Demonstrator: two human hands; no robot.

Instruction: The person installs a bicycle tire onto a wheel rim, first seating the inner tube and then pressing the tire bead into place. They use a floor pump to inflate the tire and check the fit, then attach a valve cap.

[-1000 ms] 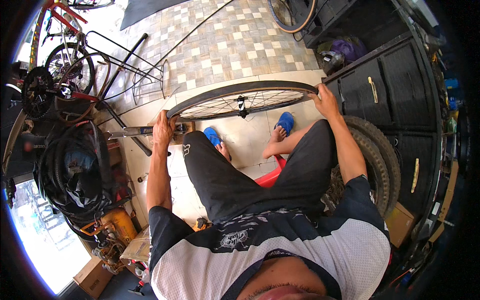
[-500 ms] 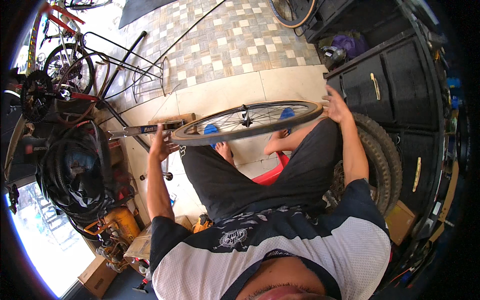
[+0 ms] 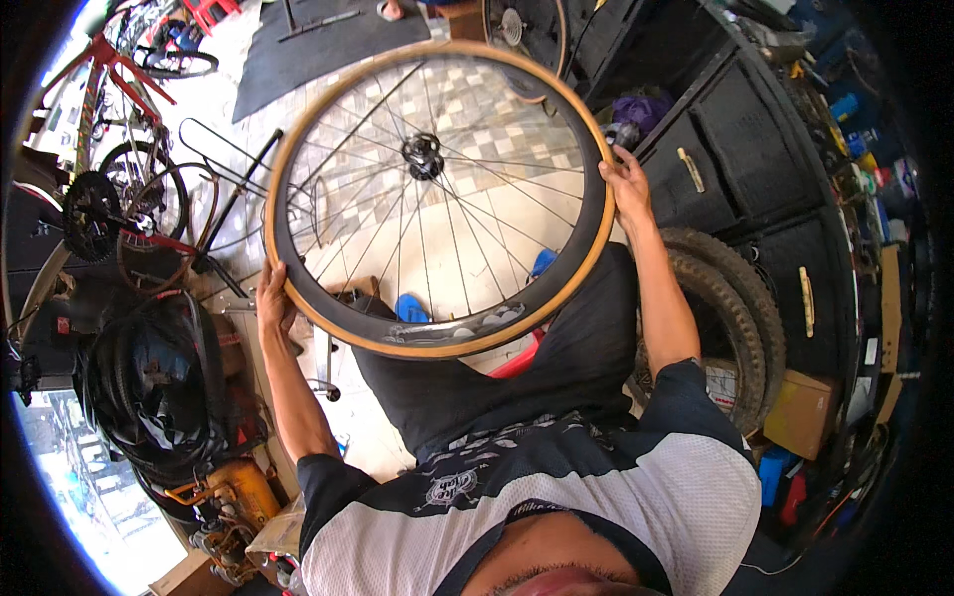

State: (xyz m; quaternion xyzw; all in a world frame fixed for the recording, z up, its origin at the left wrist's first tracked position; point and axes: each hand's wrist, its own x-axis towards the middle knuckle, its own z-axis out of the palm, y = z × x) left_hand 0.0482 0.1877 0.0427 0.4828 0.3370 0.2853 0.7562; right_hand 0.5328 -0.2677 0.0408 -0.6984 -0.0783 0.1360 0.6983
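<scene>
A bicycle wheel (image 3: 328, 308) with a black rim, thin spokes and a tan-edged tyre is raised above my lap, its side facing me. At its middle sits a dark hub (image 3: 422, 157). My left hand (image 3: 273, 296) grips the tyre at the lower left, fingers partly behind it. On the right side of the tyre, my right hand (image 3: 626, 187) holds on with the thumb over the near face. Below the wheel, blue slippers (image 3: 410, 308) and part of a red stool (image 3: 519, 356) show.
Bicycles (image 3: 139, 189) and a bundle of black tyres (image 3: 149, 368) stand to the left. An orange machine (image 3: 241, 489) is at the lower left. On the right are black drawers (image 3: 755, 149), two knobbly tyres (image 3: 750, 318) and a cardboard box (image 3: 800, 412). A dark mat (image 3: 328, 50) lies ahead.
The wheel has gone from nearly edge-on and low over my knees to raised and tilted with its face toward me. My right hand, open beside the tyre before, now grips it.
</scene>
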